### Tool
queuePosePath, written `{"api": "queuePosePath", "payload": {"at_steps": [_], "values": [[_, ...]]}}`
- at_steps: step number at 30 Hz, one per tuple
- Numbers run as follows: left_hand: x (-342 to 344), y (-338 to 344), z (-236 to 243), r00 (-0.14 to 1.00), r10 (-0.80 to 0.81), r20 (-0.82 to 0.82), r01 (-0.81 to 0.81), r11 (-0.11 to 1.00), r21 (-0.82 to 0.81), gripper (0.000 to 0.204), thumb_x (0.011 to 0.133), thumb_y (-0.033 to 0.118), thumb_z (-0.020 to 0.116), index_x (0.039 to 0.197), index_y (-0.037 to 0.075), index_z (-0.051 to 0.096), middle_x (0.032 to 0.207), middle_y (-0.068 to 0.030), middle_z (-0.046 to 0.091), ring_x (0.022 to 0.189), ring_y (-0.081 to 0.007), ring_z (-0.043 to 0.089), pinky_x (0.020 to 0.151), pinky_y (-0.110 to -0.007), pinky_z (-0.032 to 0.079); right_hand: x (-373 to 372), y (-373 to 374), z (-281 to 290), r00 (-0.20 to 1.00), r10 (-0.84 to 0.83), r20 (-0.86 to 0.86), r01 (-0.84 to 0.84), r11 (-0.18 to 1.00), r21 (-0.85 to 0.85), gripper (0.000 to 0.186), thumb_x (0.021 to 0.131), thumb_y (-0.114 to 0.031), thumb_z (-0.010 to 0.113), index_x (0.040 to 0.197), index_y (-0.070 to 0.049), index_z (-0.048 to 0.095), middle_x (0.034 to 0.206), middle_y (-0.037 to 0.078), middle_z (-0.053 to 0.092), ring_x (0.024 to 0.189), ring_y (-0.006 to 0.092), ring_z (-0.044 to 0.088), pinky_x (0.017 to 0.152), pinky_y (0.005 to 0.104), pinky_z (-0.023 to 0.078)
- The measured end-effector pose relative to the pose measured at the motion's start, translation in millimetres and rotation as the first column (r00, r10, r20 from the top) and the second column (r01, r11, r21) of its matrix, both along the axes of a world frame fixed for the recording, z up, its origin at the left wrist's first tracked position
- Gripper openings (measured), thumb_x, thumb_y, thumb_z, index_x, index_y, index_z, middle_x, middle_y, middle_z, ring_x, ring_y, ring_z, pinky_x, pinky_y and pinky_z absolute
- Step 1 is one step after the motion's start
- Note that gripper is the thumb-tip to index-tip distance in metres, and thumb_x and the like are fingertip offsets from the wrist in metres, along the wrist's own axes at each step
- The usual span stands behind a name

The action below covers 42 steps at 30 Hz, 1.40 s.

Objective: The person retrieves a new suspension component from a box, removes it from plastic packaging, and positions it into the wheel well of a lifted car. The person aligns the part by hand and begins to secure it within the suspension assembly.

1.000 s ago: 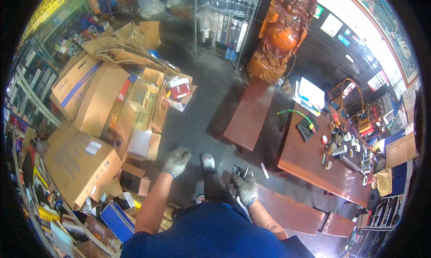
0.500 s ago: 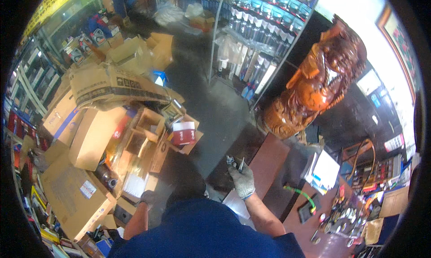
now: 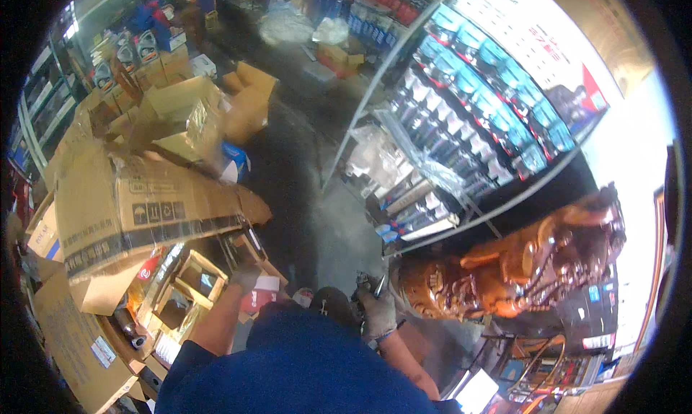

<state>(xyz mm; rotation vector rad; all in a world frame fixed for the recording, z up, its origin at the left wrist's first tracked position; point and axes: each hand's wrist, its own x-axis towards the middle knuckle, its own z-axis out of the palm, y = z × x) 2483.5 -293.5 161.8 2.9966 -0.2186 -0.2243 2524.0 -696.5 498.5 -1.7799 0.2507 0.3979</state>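
My gloved right hand [image 3: 376,314] grips a small metal object [image 3: 366,284] with a slim pointed part; its exact kind is unclear. It is just left of the carved wooden statue's lower end [image 3: 422,291]. My left hand [image 3: 245,275] is blurred beside a red-and-white box [image 3: 261,295] in the cardboard pile; its fingers are unclear, and I cannot tell whether it touches anything. A large flattened brown carton [image 3: 148,208] lies across the pile above that hand. My shoe [image 3: 331,302] shows between the two hands.
A metal display rack [image 3: 468,104] with rows of packaged goods stands right of the aisle [image 3: 292,176]. Open cartons [image 3: 180,118] and blue-and-white packaging [image 3: 234,161] border it on the left. Plastic bags [image 3: 285,24] lie at the far end, and a chair [image 3: 533,345] stands lower right.
I have walked forward toward the rack and aisle; the statue and table have slid down and rightward in view. My right hand still grips the metal object.
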Motion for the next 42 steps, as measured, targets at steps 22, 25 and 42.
{"api": "queuePosePath", "payload": {"at_steps": [22, 25, 42], "values": [[450.5, 206.4, -1.3, 0.763, 0.579, -0.288, -0.646, 0.702, -0.299, 0.026, 0.090, 0.010, 0.069, 0.116, 0.011, 0.073, 0.121, -0.0148, 0.073, 0.121, -0.0335, 0.069, 0.102, -0.044, 0.057, 674.6, 309.8, -18.1, 0.899, 0.427, -0.100, -0.420, 0.904, 0.081, 0.040, 0.101, -0.029, 0.074, 0.131, -0.002, 0.073, 0.095, 0.004, 0.074, 0.077, 0.0134, 0.064, 0.069, 0.0325, 0.051], [532.3, 259.0, -16.8, 0.811, 0.575, -0.104, -0.555, 0.701, -0.448, 0.028, 0.093, 0.011, 0.067, 0.121, 0.010, 0.072, 0.123, -0.0159, 0.075, 0.118, -0.0335, 0.071, 0.102, -0.044, 0.057, 746.7, 348.1, -48.0, 0.914, 0.388, -0.119, -0.400, 0.911, -0.099, 0.041, 0.101, -0.029, 0.072, 0.130, -0.001, 0.071, 0.104, 0.008, 0.076, 0.090, 0.0177, 0.070, 0.078, 0.0336, 0.054], [903.4, 502.7, 3.9, 0.889, 0.441, -0.125, -0.459, 0.854, -0.246, 0.037, 0.097, 0.018, 0.060, 0.131, 0.019, 0.075, 0.133, -0.0133, 0.074, 0.130, -0.0347, 0.067, 0.113, -0.047, 0.053, 1069.3, 629.7, -52.3, 0.896, 0.311, -0.316, -0.352, 0.933, -0.078, 0.035, 0.098, -0.018, 0.077, 0.130, -0.008, 0.066, 0.107, 0.002, 0.071, 0.084, 0.0145, 0.067, 0.072, 0.0327, 0.056]]}}
